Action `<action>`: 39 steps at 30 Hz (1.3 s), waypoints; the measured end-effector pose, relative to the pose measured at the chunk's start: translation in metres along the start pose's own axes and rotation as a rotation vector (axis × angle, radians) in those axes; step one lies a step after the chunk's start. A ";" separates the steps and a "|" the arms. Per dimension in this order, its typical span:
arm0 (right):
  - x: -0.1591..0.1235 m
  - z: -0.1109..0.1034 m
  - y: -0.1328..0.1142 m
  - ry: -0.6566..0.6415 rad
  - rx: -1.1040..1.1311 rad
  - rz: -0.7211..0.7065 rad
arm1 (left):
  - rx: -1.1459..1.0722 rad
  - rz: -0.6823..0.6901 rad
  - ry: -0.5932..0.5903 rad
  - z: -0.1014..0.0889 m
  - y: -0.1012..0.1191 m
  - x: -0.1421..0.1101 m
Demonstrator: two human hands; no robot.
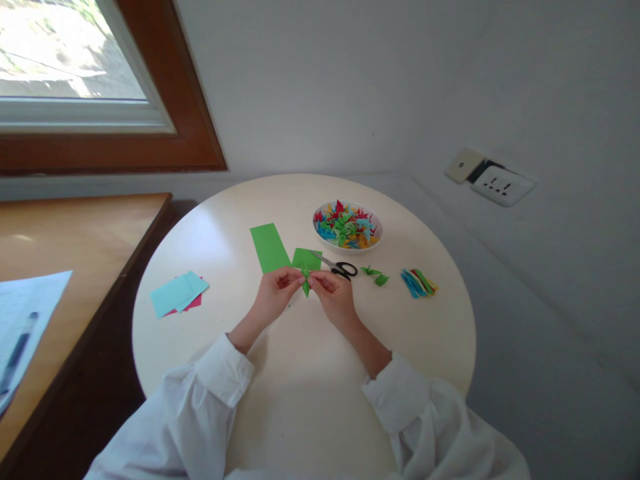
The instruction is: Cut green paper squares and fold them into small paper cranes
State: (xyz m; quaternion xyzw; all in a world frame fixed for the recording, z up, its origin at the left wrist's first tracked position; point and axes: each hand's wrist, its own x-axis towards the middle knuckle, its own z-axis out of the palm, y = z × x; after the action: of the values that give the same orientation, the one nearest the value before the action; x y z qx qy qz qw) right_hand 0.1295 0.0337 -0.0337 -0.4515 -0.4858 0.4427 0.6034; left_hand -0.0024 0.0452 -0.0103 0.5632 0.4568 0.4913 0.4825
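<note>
While scissors [336, 266] lie near, both hands [277, 288] [334, 295] pinch folded green paper [307, 287].

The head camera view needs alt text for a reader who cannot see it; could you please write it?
The left hand and right hand pinch a folded green paper piece over a round table. Beyond are green sheets, scissors and a bowl of colourful folded papers; blue sheets and red paper lie left, colourful strips right.

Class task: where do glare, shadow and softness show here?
Head view throughout: daylight washes out the window; glare on the round table, far left; dark shadow beside the wooden desk; fine creases in held green paper too soft to read.
</note>
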 end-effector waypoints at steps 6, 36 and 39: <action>-0.002 0.001 0.004 0.039 -0.022 0.009 | 0.023 -0.005 0.022 0.004 0.001 -0.003; -0.003 0.005 0.003 0.044 0.078 0.073 | -0.010 -0.055 -0.009 0.004 0.000 -0.002; -0.001 0.003 0.001 0.000 0.064 0.077 | -0.043 -0.057 -0.045 0.002 -0.003 0.000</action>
State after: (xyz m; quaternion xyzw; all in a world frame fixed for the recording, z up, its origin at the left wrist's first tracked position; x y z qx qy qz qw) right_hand 0.1267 0.0332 -0.0341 -0.4504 -0.4534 0.4810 0.6002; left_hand -0.0005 0.0450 -0.0131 0.5505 0.4511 0.4741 0.5184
